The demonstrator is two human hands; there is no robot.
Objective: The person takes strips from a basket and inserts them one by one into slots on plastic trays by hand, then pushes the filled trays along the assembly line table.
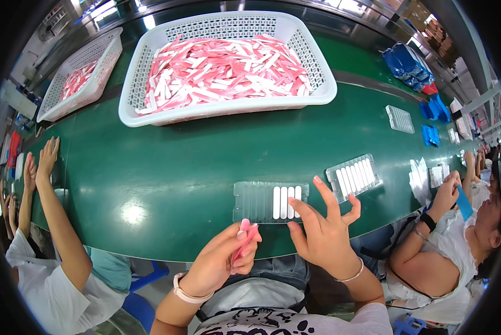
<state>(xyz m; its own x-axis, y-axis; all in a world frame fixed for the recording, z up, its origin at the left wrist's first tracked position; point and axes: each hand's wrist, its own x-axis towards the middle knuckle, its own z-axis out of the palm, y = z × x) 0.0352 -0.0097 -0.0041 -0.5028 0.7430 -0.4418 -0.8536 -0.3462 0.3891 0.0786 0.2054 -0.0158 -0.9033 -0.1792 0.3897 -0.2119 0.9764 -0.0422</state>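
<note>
The left hand [228, 248] is in front of the body, near the close edge of the green table [150, 167], and its fingers are pinching a few pink pieces [242, 243] which stick out at an angle. The right hand [328, 234] has its fingers spread. Its index fingertip is at four white sticks [284, 202], its thumb at the near edge of the clear tray [253, 204] – whether the fingertip presses on a stick, I cannot tell.

These sticks lie side by side in the right part of the tray; to their left, transparent grooves are visible. A second clear tray [332, 177] lies tilted just beside, to the right, with its own row of white sticks.

Behind, across the table, stands a large white basket [228, 111], heaped with pink and white pieces. A smaller basket [88, 100] with similar pieces is at its left. At the right side, a co-worker [429, 251] holds up a blue strip [463, 204].
</note>
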